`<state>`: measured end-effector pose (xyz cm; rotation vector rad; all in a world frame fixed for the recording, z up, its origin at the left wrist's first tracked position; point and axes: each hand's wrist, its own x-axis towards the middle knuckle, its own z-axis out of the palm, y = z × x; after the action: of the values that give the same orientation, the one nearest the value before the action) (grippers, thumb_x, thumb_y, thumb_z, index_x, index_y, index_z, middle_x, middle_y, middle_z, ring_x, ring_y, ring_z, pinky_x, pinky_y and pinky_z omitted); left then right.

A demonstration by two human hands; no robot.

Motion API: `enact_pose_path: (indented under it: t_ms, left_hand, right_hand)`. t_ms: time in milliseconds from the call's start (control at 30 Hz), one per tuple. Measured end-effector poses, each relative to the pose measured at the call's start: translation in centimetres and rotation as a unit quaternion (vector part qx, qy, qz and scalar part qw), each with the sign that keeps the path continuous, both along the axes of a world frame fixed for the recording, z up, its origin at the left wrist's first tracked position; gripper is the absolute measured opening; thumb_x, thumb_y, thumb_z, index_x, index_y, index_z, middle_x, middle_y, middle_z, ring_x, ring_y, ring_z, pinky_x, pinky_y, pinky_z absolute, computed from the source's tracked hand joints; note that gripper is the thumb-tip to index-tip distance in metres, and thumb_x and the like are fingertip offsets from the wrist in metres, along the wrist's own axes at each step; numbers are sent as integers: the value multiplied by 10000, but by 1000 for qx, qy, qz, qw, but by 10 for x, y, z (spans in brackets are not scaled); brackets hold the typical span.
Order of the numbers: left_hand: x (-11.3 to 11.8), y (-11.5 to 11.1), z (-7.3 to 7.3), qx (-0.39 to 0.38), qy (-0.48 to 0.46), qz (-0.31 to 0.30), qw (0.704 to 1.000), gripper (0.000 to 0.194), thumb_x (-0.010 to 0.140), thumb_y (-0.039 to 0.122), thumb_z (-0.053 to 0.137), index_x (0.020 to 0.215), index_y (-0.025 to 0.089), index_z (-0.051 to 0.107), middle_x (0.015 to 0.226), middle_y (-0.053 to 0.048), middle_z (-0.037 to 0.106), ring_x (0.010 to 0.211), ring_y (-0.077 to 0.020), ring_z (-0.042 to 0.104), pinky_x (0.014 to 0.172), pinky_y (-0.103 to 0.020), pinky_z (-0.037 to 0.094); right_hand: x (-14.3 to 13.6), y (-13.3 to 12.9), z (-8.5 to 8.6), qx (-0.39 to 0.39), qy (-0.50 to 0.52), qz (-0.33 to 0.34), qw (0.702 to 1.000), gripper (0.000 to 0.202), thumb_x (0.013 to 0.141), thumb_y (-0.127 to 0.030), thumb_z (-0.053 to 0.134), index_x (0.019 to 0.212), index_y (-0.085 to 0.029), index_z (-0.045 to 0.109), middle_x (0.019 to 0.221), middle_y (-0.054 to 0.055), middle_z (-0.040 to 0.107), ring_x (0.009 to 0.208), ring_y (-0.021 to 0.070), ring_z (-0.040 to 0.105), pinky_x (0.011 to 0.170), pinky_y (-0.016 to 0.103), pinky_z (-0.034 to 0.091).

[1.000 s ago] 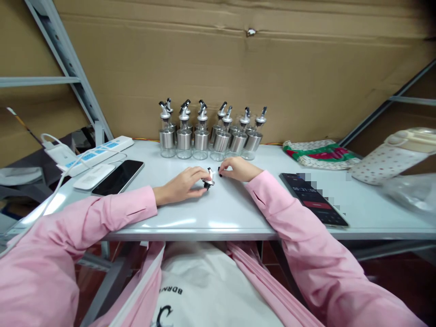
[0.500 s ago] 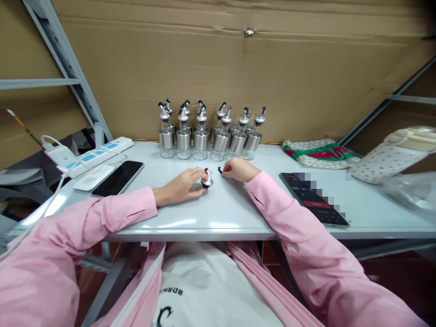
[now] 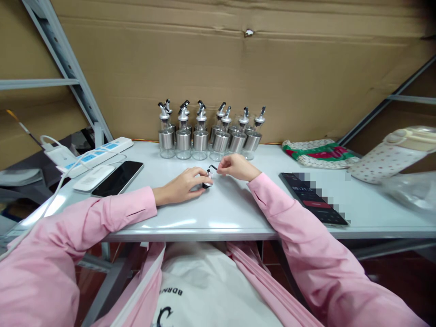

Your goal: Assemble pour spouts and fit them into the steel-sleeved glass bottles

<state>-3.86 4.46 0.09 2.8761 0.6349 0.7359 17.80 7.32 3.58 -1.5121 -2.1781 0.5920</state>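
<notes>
My left hand (image 3: 186,186) rests on the table and pinches a silver-and-black pourer spout (image 3: 208,180), the same kind as those on the bottles. Between the fingertips of my right hand (image 3: 238,166) is a small black flap cap (image 3: 213,167), held close to the spout's upper end. Whether cap and spout touch I cannot tell. Behind both hands stand several glass oil bottles (image 3: 200,141) with steel sleeves and pourer tops, grouped in rows.
On the left of the table (image 3: 190,222) lie a phone (image 3: 119,178), a white box-shaped device (image 3: 94,178) and a power strip (image 3: 98,155) with cables. To the right are another phone (image 3: 311,197), a patterned cloth (image 3: 316,153) and a dotted bottle (image 3: 384,156). Cardboard (image 3: 238,72) closes the back.
My right hand has moved left and slightly up, bringing the black flap cap close to the spout. The spout in my left hand has turned a little.
</notes>
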Motion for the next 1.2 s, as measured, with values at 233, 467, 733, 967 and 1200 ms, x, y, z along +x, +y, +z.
enact_pose_path:
  t_ms: [233,467,733,967,1200]
  left_hand:
    - [-2,3,-3,-15,17,24,999,240,870,257,475,1094,210,545,1073,-65,560,1036,-184,503,938,-343,339]
    - [-1,1,0,-26,23,36,999,234,880,288,472,1081,193,544,1014,-65,579,987,-184,518,918,-338,336]
    - [-1,3,-1,-19,23,36,999,227,878,285,483,1072,185,547,1023,-60,585,984,-179,520,917,-331,328]
    - [-1,2,-1,-19,26,35,999,225,880,281,480,1078,200,548,1015,-51,576,984,-174,517,913,-328,334]
    - [0,3,0,-14,25,37,999,222,876,271,488,1080,203,546,1017,-53,565,995,-175,511,915,-338,337]
  right_hand:
    - [-1,-2,5,-121,255,35,959,215,522,-237,750,573,-117,580,498,-21,573,464,54,492,495,202,421]
    - [-1,-2,4,-152,251,43,955,225,495,-224,771,573,-109,594,487,-23,577,464,58,511,499,209,435]
    - [-3,-2,3,-147,229,49,961,187,516,-198,750,574,-105,598,467,-33,566,453,54,503,491,202,420]
    - [-5,-3,5,-149,219,63,962,236,492,-241,772,588,-105,605,475,-35,563,457,55,495,494,207,409]
    - [-2,-1,0,-158,224,82,958,247,493,-231,770,608,-109,587,483,-37,564,464,57,499,497,203,405]
